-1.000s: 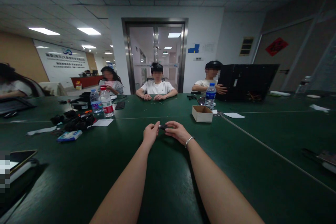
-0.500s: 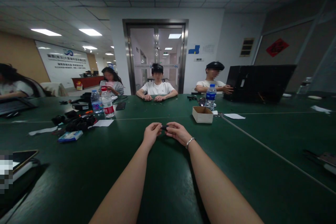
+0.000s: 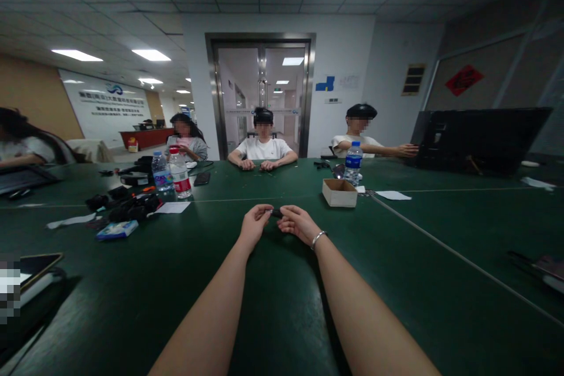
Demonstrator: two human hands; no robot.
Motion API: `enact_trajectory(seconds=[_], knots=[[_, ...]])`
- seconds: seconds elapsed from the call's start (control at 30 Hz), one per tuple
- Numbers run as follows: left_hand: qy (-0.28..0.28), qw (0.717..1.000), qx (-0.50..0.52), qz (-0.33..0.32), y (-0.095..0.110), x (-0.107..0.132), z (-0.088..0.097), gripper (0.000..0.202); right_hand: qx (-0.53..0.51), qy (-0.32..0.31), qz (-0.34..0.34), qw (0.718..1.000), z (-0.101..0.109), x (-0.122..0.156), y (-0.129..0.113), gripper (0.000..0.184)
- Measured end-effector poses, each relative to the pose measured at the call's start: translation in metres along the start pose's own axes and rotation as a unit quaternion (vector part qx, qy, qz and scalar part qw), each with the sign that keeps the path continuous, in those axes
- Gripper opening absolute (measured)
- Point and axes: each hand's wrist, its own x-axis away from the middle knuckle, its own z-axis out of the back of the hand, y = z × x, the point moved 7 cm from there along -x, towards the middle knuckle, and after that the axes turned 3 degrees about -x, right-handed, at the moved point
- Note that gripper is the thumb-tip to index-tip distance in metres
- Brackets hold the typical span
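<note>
Between my two hands, just above the green table, is a small black object (image 3: 276,213), too small to name. My left hand (image 3: 255,224) pinches its left end between thumb and fingertips, where a lighter tip shows. On the other end my right hand (image 3: 299,224) is closed, thumb and forefinger gripping it and the other fingers curled under. A silver bracelet circles my right wrist. Fingers cover parts of the object at both ends.
A small open box (image 3: 339,194) stands ahead on the right, by a blue-labelled water bottle (image 3: 353,163). Two bottles, black gear (image 3: 132,207) and a blue-white packet (image 3: 117,230) lie left. Several people sit around the green table (image 3: 282,317); one touches a black monitor (image 3: 480,141).
The person at the right has pushed the black monitor to the right, arm now stretched out. My hands stay in nearly the same place on the small black object.
</note>
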Motion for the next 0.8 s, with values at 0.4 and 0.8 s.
enact_trajectory(seconds=[0.4, 0.8], knots=[[-0.017, 0.999, 0.031, -0.014, 0.0016, -0.0001, -0.0042, 0.027, 0.016, -0.014, -0.015, 1.000, -0.0030, 0.0007, -0.0003, 0.028], [-0.001, 1.000, 0.026, -0.016, 0.0008, -0.0016, -0.0020, 0.027, 0.034, -0.028, -0.047, 0.998, -0.0071, -0.0013, 0.0037, 0.033]])
